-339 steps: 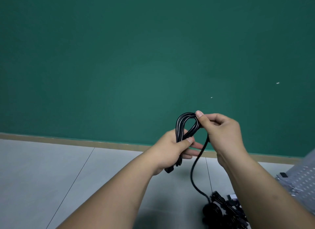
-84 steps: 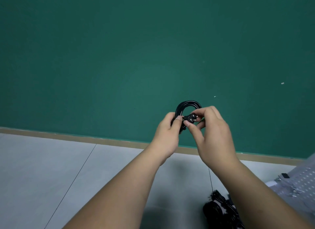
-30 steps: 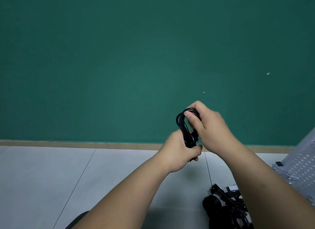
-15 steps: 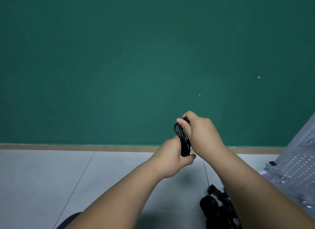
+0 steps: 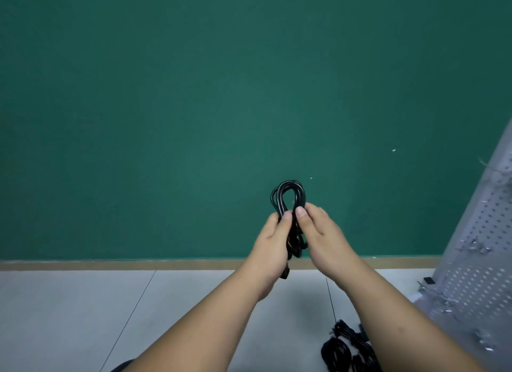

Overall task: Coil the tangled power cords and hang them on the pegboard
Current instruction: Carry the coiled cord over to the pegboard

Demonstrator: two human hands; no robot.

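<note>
Soft, even indoor light, mild wide-angle warp.
We see the green wall (image 5: 194,94) brightest approx mid-frame, dimmer twd the corners; faint soft shadow on the floor (image 5: 69,316) under the arms (image 5: 210,324); pegboard (image 5: 476,260) at the right edge bows w/ lens distortion, its hooks (image 5: 475,248) a bit smeared.

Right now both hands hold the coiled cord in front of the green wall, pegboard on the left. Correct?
No: the head view shows the pegboard at the right edge, not the left. The rest holds: left hand and right hand both hold the coiled cord before the green wall.
</note>
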